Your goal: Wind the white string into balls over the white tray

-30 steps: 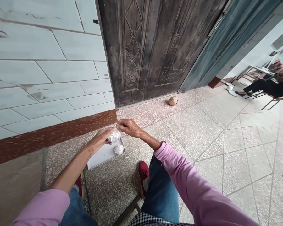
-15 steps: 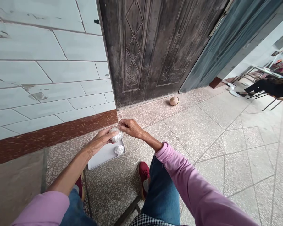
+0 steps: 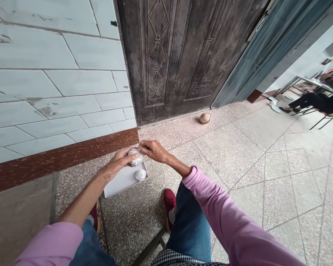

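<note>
A ball of white yarn (image 3: pixel 137 159) is gripped in my left hand (image 3: pixel 118 162), thumb in front and fingers behind. My right hand (image 3: pixel 154 150) is pinched closed at the ball's upper right side; the strand between its fingertips is too fine to see clearly. Below the held ball, a smaller ball of white yarn (image 3: pixel 140 174) rests in the right part of a shallow white box lid (image 3: pixel 119 183) on the floor. A loose white strand (image 3: pixel 164 178) loops across the floor right of the lid.
A round tan object (image 3: pixel 205 118) sits by the dark carved door (image 3: pixel 172 66). The tiled wall (image 3: pixel 58 85) stands at left. My red shoe (image 3: pixel 169 199) is near the lid. At far right, a person (image 3: pixel 313 100) sits on a chair beside a table (image 3: pixel 316 83).
Both hands stay in nearly the same place, with only slight finger and ball movement. The seated person's upper body has shifted a little.
</note>
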`<action>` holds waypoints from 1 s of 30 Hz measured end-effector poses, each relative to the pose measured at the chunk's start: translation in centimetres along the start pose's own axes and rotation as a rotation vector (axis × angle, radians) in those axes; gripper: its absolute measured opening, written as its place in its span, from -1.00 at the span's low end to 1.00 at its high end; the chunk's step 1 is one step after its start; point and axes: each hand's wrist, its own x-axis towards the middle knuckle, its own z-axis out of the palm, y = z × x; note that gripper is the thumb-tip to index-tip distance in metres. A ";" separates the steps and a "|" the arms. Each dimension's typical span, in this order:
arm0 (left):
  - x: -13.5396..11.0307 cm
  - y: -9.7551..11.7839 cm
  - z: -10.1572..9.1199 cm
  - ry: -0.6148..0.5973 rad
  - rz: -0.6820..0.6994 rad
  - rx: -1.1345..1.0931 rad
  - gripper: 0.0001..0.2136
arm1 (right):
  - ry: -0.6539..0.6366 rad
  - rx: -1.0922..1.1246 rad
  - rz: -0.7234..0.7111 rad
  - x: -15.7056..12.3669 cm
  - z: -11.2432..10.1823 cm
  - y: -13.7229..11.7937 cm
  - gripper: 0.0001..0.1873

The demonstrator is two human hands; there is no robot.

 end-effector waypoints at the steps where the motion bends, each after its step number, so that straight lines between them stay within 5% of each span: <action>1: 0.0 -0.1 0.1 -0.002 0.001 -0.033 -0.29 | 0.007 0.011 0.000 0.0 0.0 0.0 -0.64; 6: 0.0 -0.2 0.2 0.021 0.018 -0.183 -0.27 | 0.029 0.036 -0.011 0.1 0.1 0.1 -0.64; 22: -0.2 0.3 0.0 -0.002 -0.001 -0.058 -0.25 | 0.004 0.099 -0.065 0.0 -0.1 0.4 -0.61; 30: -0.3 -0.1 -1.0 -0.138 -0.025 0.045 -0.33 | -0.005 0.097 -0.114 0.3 -1.1 1.4 -0.40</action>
